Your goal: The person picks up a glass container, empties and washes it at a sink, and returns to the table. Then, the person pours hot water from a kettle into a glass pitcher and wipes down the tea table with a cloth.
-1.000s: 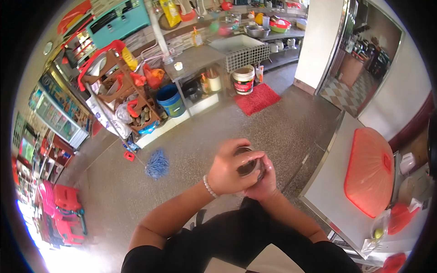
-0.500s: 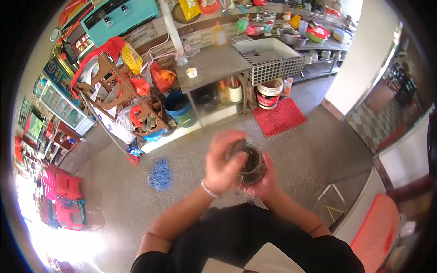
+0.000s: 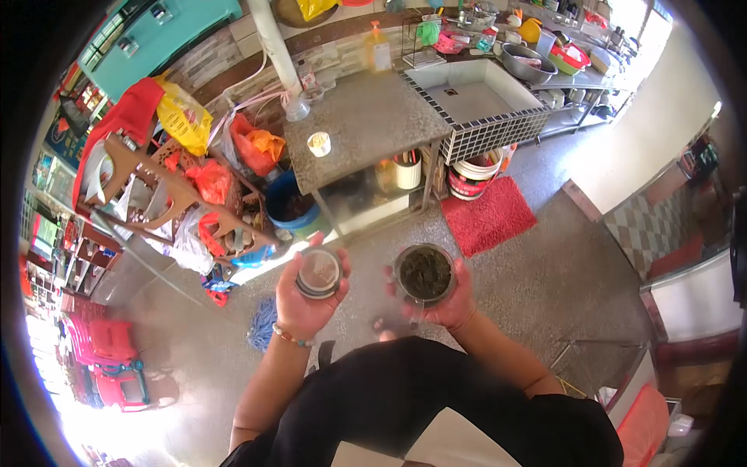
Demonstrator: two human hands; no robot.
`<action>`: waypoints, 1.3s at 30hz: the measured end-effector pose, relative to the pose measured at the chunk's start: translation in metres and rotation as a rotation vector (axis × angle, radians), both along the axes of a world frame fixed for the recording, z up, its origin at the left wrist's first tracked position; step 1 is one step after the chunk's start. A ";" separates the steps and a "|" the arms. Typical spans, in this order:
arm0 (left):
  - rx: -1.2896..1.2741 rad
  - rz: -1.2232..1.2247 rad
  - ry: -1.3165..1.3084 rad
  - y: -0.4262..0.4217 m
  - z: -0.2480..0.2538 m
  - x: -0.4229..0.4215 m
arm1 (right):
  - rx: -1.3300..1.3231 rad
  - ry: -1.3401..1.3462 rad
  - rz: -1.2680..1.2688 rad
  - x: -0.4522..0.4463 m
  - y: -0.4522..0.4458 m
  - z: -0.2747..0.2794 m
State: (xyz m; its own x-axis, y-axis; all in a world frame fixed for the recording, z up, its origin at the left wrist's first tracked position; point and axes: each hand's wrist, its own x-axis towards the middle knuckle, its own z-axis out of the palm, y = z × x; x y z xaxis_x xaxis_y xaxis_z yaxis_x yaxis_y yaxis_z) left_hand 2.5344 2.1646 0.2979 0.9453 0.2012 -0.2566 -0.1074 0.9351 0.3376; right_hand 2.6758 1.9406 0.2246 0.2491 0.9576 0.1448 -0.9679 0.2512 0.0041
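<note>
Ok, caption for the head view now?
Left hand holds a round lid; right hand holds an open jar.

Black shirt point(image 3: 420, 389) and a beaded bracelet point(image 3: 292, 336)

My shirt is black with short sleeves point(image 3: 583, 424), spread across the bottom centre of the frame. At the lower edge I have pale beige, sharp-cornered panels point(image 3: 459, 440) on it. A narrow black strap-like tab point(image 3: 325, 354) shows at its upper left. My bracelet circles my left wrist point(image 3: 299, 325), its small beads mixed pale, reddish and greenish.
</note>
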 end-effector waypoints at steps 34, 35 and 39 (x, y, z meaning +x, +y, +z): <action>-0.508 1.581 0.508 0.068 -0.096 -0.290 | -1.131 -2.529 -0.301 0.168 0.610 -0.072; -0.506 1.577 0.500 0.069 -0.095 -0.303 | -1.145 -2.616 -0.292 0.158 0.614 -0.071; -0.480 1.564 0.492 0.079 -0.096 -0.332 | -1.204 -2.708 -0.442 0.144 0.632 -0.057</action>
